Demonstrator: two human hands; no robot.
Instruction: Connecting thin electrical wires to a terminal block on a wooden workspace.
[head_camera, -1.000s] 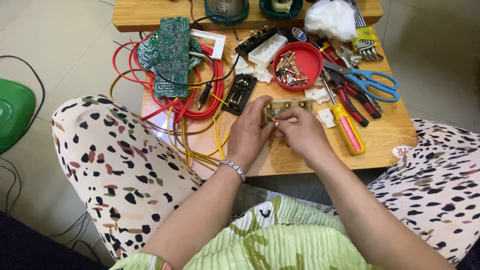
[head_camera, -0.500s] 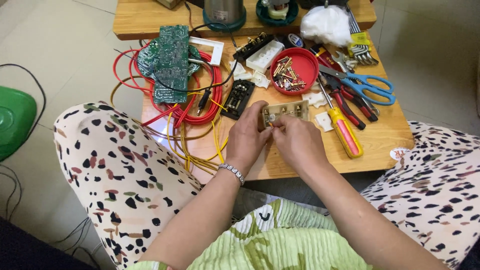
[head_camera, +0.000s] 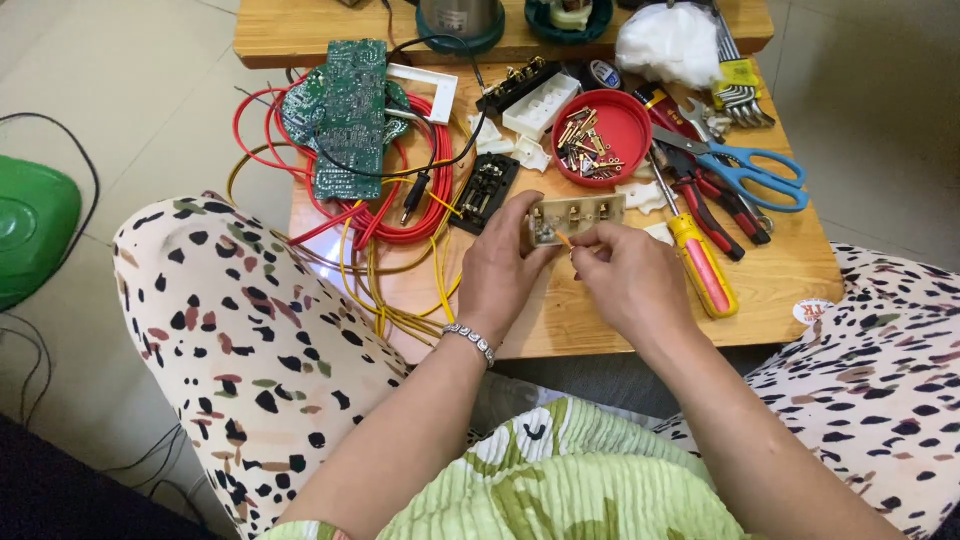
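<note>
My left hand (head_camera: 505, 268) grips the lower left end of a small cream switch block (head_camera: 577, 217) with brass terminals, held just above the low wooden table (head_camera: 780, 270). My right hand (head_camera: 625, 275) pinches a thin brass-coloured piece (head_camera: 564, 238) against the block's lower edge. A silver bracelet (head_camera: 470, 341) sits on my left wrist. Whether the thin piece is a wire end or a screw I cannot tell.
A red dish of screws and brass parts (head_camera: 602, 138), blue-handled scissors (head_camera: 755, 172), red pliers (head_camera: 715, 195) and a yellow-and-red screwdriver (head_camera: 700, 260) lie to the right. A green circuit board (head_camera: 345, 115), red and yellow wire coils (head_camera: 385, 225) and a black terminal block (head_camera: 485, 192) lie left. A green object (head_camera: 30, 225) sits on the floor.
The view has shifted slightly; both hands stay on the switch block, and my right fingers have moved to its lower edge with the thin piece.
</note>
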